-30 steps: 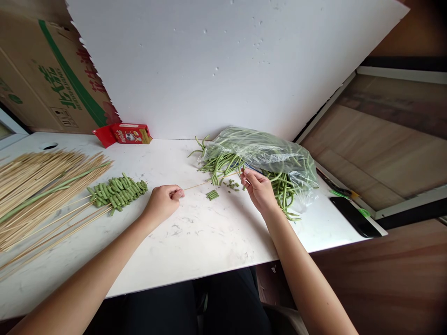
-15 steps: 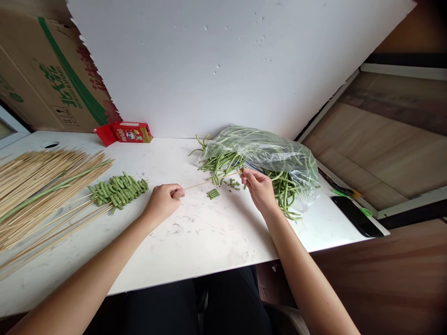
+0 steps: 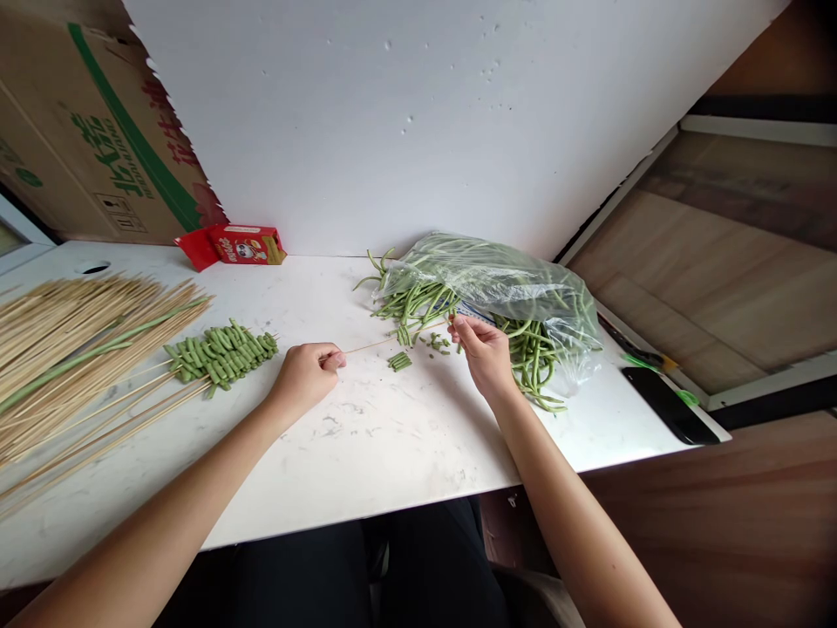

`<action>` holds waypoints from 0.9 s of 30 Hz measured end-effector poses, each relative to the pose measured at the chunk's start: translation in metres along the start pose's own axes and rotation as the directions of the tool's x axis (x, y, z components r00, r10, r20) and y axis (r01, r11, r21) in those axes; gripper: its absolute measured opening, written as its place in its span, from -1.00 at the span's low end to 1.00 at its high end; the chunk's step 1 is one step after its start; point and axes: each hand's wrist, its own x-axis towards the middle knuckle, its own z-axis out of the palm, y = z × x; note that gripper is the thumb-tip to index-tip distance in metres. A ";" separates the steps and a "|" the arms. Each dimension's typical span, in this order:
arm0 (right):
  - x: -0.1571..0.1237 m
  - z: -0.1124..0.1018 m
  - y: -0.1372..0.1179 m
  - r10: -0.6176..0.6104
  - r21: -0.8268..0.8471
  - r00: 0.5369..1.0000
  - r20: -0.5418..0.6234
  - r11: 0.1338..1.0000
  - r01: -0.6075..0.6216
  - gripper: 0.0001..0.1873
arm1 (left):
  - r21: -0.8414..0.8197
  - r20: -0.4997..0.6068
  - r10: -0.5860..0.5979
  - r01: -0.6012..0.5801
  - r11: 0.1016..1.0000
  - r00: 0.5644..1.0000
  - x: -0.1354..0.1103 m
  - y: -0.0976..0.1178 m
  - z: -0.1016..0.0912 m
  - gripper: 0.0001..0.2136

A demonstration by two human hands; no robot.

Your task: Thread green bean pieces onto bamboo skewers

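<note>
My left hand (image 3: 306, 373) is closed around one end of a thin wooden skewer (image 3: 374, 343) above the table. The skewer slants up to my right hand (image 3: 480, 347), whose fingers pinch at its far end; a small green bit seems to show at those fingertips. Below the skewer lie a short row of cut green bean pieces (image 3: 398, 361) and several small scraps (image 3: 438, 344). Long green beans (image 3: 533, 353) spill from a clear plastic bag (image 3: 503, 270) just behind and beside my right hand. Left of my left hand rest skewers threaded with bean pieces (image 3: 226, 353).
A wide spread of bare skewers (image 3: 78, 349) covers the table's left side, with long beans (image 3: 98, 366) on top. A red box (image 3: 252, 245) stands by the white wall board (image 3: 405, 131). A black phone (image 3: 668, 405) lies at the right edge. A cardboard box (image 3: 91, 131) is at back left.
Almost nothing differs. Both hands keep their hold on the skewer, and the view has shifted very slightly.
</note>
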 end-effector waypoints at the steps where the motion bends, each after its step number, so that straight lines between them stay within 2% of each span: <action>1: 0.000 0.000 0.000 0.000 0.003 1.000 0.004 1.000 0.000 -0.58 | 0.000 -0.001 -0.001 0.001 1.000 1.000 0.000 0.000 0.000 -0.78; 10: 0.000 0.001 0.005 0.040 0.063 0.999 0.028 0.997 -0.042 -0.62 | 0.010 0.017 -0.002 0.002 1.000 1.000 -0.001 0.002 -0.001 -0.77; 23: -0.002 0.007 0.004 0.040 0.049 0.998 0.039 0.998 -0.042 -0.57 | 0.001 -0.014 0.023 -0.023 1.000 1.000 -0.002 0.001 0.000 -0.78; 27: -0.008 0.015 0.003 0.023 -0.022 0.999 0.042 1.000 -0.022 -0.54 | -0.030 -0.014 0.028 -0.028 0.999 1.000 -0.003 0.001 0.005 -0.79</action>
